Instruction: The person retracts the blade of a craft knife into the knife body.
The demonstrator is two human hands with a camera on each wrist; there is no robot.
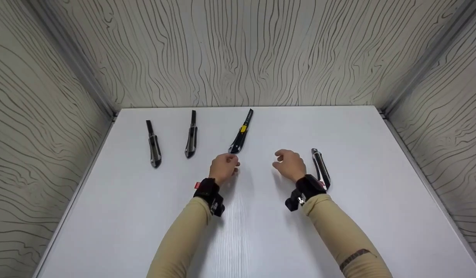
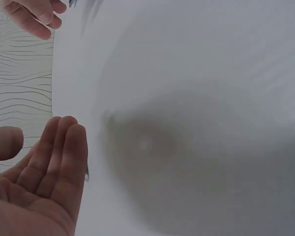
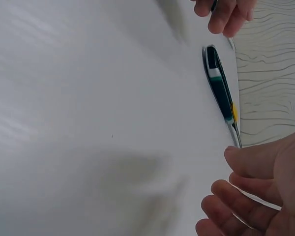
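My left hand (image 1: 224, 168) hovers over the white table with relaxed fingers, holding nothing. Just beyond its fingertips lies a black utility knife (image 1: 239, 138) with a yellow slider and its blade end pointing away. This same utility knife (image 3: 219, 91) shows in the right wrist view. Opposite, my right hand (image 1: 291, 165) is also raised with loosely bent fingers and nothing in its grasp. To its right rests a black and silver utility knife (image 1: 321, 168), its lower end close to the wrist strap. The left wrist view shows the left palm (image 2: 44, 187) with fingers extended.
Two grey and black utility knives lie at the left, one farther left (image 1: 154, 148) and one (image 1: 191, 137) nearer the middle. A wood-grain patterned wall (image 1: 238, 54) stands behind the white table (image 1: 238, 239), with side panels at left and right.
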